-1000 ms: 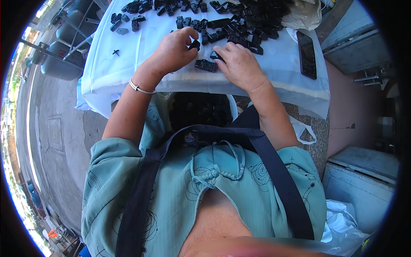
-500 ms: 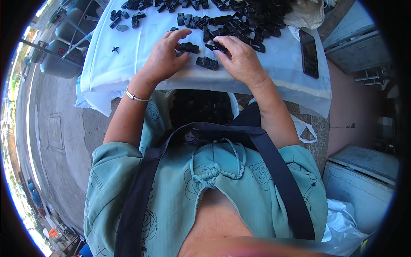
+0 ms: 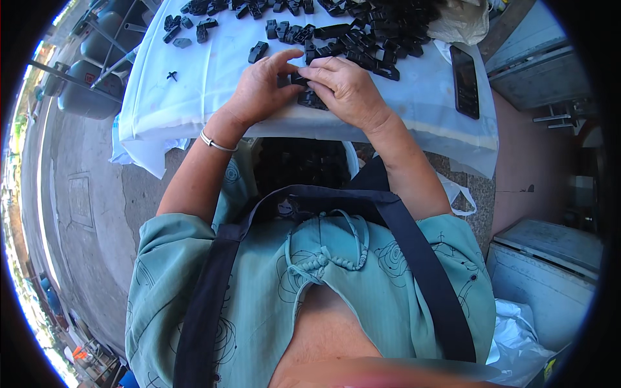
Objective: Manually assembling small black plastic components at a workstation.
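My left hand point(image 3: 264, 87) and my right hand point(image 3: 346, 90) meet over the near part of the table. Between their fingertips is a small black plastic part point(image 3: 299, 79), mostly covered by the fingers, and both hands are closed on it. Just below it, a second black plastic part point(image 3: 312, 99) lies on the cloth, partly under my right fingers. Another single black piece point(image 3: 258, 52) rests beyond my left hand. Whether one piece or two joined pieces are in the grip cannot be made out.
A heap of black parts point(image 3: 369, 42) spreads over the far side of the white-covered table point(image 3: 200, 77). A phone point(image 3: 466, 81) lies at the right edge. Below the front edge, between my legs, stands a tub point(image 3: 354, 158) of dark parts. Grey tanks point(image 3: 90, 89) stand at left.
My hands have come together, the right moving left and the left slightly right. The black part by my left hand is now gripped between both. The piece beyond my left hand shows more fully.
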Demonstrator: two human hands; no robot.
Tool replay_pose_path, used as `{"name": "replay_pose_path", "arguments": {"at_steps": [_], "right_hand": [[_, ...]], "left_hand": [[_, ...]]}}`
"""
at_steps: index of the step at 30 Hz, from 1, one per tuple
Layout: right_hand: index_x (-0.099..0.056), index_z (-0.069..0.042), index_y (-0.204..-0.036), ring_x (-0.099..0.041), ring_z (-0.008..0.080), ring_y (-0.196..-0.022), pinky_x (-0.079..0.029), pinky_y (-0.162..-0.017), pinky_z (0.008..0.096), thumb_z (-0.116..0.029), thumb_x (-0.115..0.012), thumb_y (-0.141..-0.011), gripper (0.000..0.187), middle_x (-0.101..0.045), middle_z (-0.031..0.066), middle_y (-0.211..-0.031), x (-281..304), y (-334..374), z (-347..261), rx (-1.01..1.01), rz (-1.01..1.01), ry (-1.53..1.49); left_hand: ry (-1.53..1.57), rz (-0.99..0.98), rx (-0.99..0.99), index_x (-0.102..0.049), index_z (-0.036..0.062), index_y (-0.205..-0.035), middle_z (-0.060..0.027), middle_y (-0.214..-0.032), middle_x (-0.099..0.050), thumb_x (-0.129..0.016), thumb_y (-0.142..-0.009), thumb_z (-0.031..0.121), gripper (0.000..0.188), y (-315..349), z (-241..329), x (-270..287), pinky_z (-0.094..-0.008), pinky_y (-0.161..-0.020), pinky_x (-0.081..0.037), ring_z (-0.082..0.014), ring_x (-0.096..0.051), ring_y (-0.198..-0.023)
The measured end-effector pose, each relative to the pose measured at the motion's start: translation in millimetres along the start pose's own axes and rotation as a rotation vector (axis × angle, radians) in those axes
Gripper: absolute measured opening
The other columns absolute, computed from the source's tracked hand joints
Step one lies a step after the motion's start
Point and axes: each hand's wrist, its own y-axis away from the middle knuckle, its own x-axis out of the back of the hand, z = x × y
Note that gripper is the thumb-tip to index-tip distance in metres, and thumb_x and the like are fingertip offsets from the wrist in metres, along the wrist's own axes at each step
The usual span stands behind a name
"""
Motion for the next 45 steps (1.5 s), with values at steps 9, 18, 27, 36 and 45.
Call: {"name": "replay_pose_path", "arguments": {"at_steps": [9,18,27,36,45], "right_hand": [[-0.070,-0.007,-0.102,-0.063,0.0235,-0.084,-0.054,-0.075,0.0314,-0.003,-0.068,-0.079,0.024,-0.066,0.0087,-0.093,-3.7,2.2,-9.6,-0.021,0.038,0.081],[-0.070,-0.007,-0.102,-0.064,0.0239,-0.082,-0.054,-0.073,0.0317,-0.004,-0.067,-0.080,0.022,-0.065,0.0092,-0.093,-2.7,-4.1,-9.9,0.029,-0.007,0.168],[-0.069,-0.007,-0.105,-0.065,0.0245,-0.082,-0.054,-0.071,0.0326,-0.011,-0.065,-0.085,0.021,-0.065,0.0106,-0.094,1.3,3.7,-3.6,-0.104,-0.086,-0.022],[-0.062,-0.007,-0.108,-0.064,0.0308,-0.078,-0.053,-0.070,0.0365,-0.023,-0.063,-0.087,0.026,-0.061,0.0144,-0.085,-6.1,-11.9,4.8,-0.350,-0.006,0.324],[-0.060,-0.005,-0.109,-0.064,0.0315,-0.084,-0.051,-0.076,0.0380,-0.012,-0.057,-0.089,0.021,-0.064,0.0130,-0.098,13.4,9.9,12.4,-0.322,-0.039,0.168]], "left_hand": [[-0.065,-0.026,-0.001,-0.062,0.0087,-0.112,-0.0103,-0.098,-0.068,-0.076,-0.073,0.011,0.042,1.0,2.9,3.0,-0.0316,-0.076,-0.055,-0.0222,-0.067,-0.084],[-0.014,-0.026,-0.018,-0.062,0.0082,-0.114,-0.0101,-0.100,-0.068,-0.076,-0.073,0.011,0.043,-4.1,1.0,6.2,-0.0315,-0.074,-0.055,-0.0202,-0.065,-0.076],[-0.156,-0.007,-0.058,-0.063,0.0135,-0.116,-0.0149,-0.101,-0.062,-0.060,-0.089,0.014,0.028,-36.3,4.3,6.1,-0.0377,-0.075,-0.052,-0.0301,-0.063,-0.082],[-0.175,-0.027,-0.105,-0.062,0.0067,-0.099,-0.0128,-0.095,-0.063,-0.064,-0.085,0.014,0.017,-32.0,-5.1,7.6,-0.0385,-0.075,-0.052,-0.0320,-0.063,-0.081],[-0.043,-0.084,-0.010,-0.060,0.0084,-0.103,-0.0077,-0.086,-0.065,-0.073,-0.075,0.009,0.031,-11.5,-0.6,3.9,-0.0316,-0.063,-0.051,-0.0193,-0.059,-0.066]]}}
